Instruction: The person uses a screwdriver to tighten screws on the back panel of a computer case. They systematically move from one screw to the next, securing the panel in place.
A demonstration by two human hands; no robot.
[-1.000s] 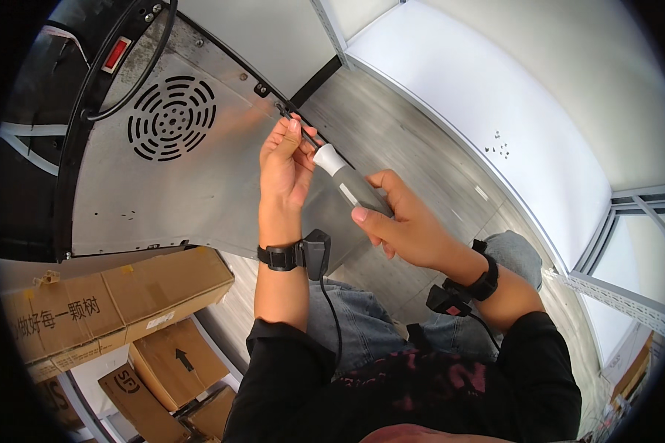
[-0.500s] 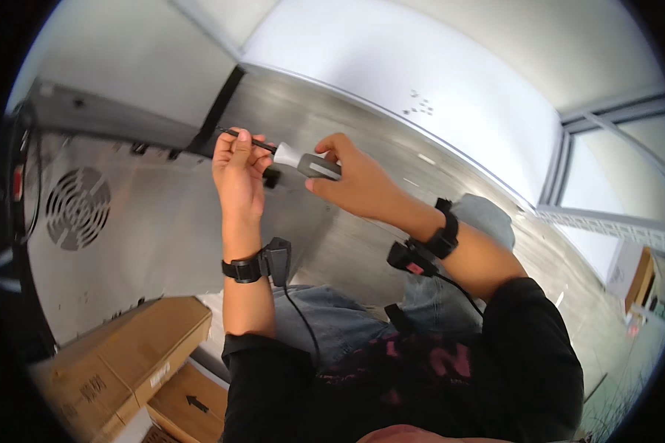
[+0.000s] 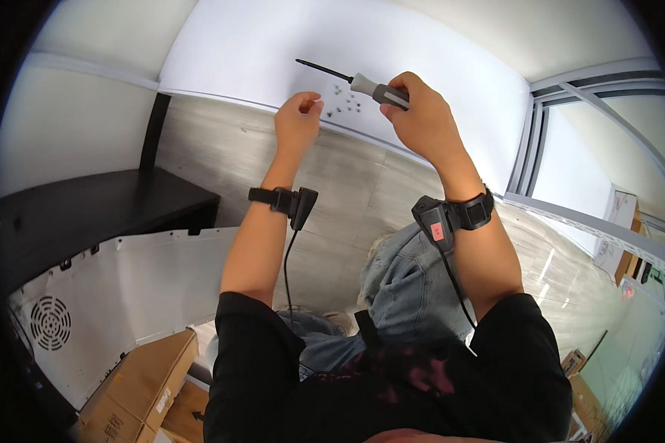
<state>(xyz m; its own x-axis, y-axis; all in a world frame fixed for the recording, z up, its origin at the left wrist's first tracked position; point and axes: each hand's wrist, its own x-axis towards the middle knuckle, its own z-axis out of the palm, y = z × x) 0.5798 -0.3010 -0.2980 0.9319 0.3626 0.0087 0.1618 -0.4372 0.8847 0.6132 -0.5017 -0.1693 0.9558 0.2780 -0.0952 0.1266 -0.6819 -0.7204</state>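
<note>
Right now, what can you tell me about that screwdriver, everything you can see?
The screwdriver has a thin, black, metal-looking shaft and a thick handle, plastic or rubber by its look: pale grey and flared in front, darker grey behind with a light stripe. It points left and slightly away from the person, in front of a white surface. The right hand grips the handle's rear, hiding its end. The tip's exact shape is too small to tell.
</note>
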